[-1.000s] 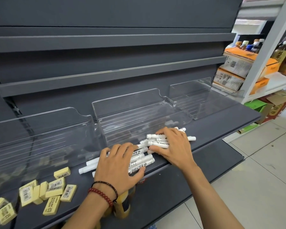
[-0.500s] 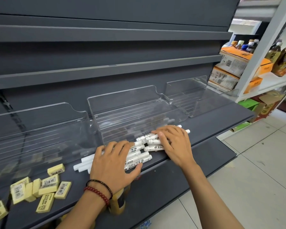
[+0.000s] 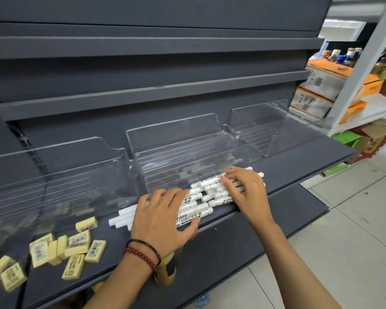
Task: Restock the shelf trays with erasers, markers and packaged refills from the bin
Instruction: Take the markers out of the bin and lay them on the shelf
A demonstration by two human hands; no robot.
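Pressing your left grip (image 3: 163, 219) and right grip (image 3: 246, 192) flat, fingers straight and grasping nothing, onto the markers (image 3: 201, 211) lying on the shelf (image 3: 299, 166) before the middle tray (image 3: 176, 148), you evidently bunch them parallel for sliding in, erasers (image 3: 79, 241) loose to their left.

L hand (image 3: 163, 219) + R hand (image 3: 247, 192) atop markers (image 3: 195, 210)

On the dark grey shelf (image 3: 299, 162) stand a clear left tray (image 3: 54, 175), middle tray (image 3: 176, 139) and right tray (image 3: 261, 121), side by side. White markers (image 3: 202, 195) lie heaped before the middle tray. Yellow erasers (image 3: 76, 244) lie scattered before the left tray.
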